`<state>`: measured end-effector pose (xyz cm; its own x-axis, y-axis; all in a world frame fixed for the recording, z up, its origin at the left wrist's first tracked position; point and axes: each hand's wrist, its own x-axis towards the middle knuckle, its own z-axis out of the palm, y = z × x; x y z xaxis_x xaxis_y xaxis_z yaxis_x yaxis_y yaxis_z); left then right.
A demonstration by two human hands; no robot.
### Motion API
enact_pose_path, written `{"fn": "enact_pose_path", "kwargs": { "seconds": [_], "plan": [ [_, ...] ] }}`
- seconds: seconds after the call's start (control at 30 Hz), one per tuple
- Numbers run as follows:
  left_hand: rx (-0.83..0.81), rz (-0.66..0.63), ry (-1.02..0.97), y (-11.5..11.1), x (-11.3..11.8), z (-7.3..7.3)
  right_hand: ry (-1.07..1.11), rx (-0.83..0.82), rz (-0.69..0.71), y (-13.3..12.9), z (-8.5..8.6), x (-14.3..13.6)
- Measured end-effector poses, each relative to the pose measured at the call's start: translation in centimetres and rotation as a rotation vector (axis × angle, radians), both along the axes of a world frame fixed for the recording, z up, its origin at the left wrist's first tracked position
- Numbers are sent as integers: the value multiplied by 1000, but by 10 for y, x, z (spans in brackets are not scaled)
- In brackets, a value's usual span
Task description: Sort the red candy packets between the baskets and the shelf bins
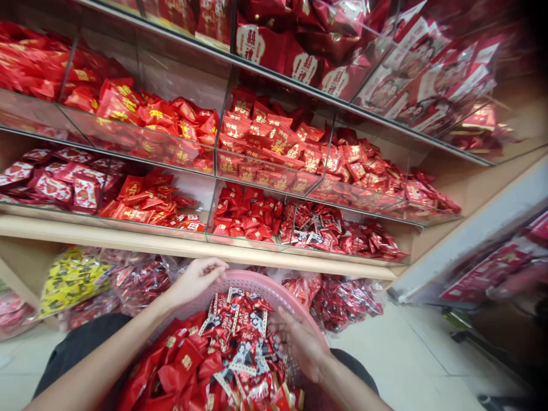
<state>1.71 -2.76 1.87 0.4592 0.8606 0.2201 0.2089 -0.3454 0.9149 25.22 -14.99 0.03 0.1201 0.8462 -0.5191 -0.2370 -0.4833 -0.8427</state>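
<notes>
A pink plastic basket [257,278] with a perforated wall sits between my knees, heaped with small wrapped packets. Plain red packets with gold print [186,361] fill its left side. Red packets with black-and-white figures [244,351] lie in the middle and toward the right. My left hand [201,279] is over the basket's far left rim, fingers loosely bent and nothing visible in them; whether it touches the rim is unclear. Just inside the right wall, my right hand [299,345] has its fingers apart beside the figured packets, slightly blurred and holding nothing visible.
Ahead stands a wooden shelf [299,264] with clear-fronted compartments of red packets [274,142]. Under it lie a yellow bag [72,279] and clear bags of red packets [346,299]. Pale floor tiles [419,354] show at right, beside blurred dark objects.
</notes>
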Motion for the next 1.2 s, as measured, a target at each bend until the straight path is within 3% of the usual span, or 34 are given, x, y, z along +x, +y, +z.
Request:
{"fn": "enact_pose_path", "kwargs": {
  "seconds": [0.1,0.2,0.37,0.43,0.53,0.67,0.87,1.0,1.2],
  "plan": [
    [42,127,25,7,-6,1,-193,61,82,-3,9,8],
    [146,171,213,13,-12,-3,-481,285,89,9,32,25],
    [224,203,466,19,-18,-14,-1042,629,-170,56,81,83],
    [174,178,529,19,-19,-16,-1328,573,-270,76,91,108],
    [128,141,600,17,-19,-16,-1642,281,-349,97,93,133],
    [127,114,629,13,-17,-12,-1645,45,-296,110,87,141],
    [162,85,641,13,-17,-13,-1597,1,-315,115,84,142],
    [155,68,617,14,-17,-15,-1566,105,-382,114,82,144],
    [137,77,602,13,-16,-13,-1575,462,-546,93,94,138]
  ]
}}
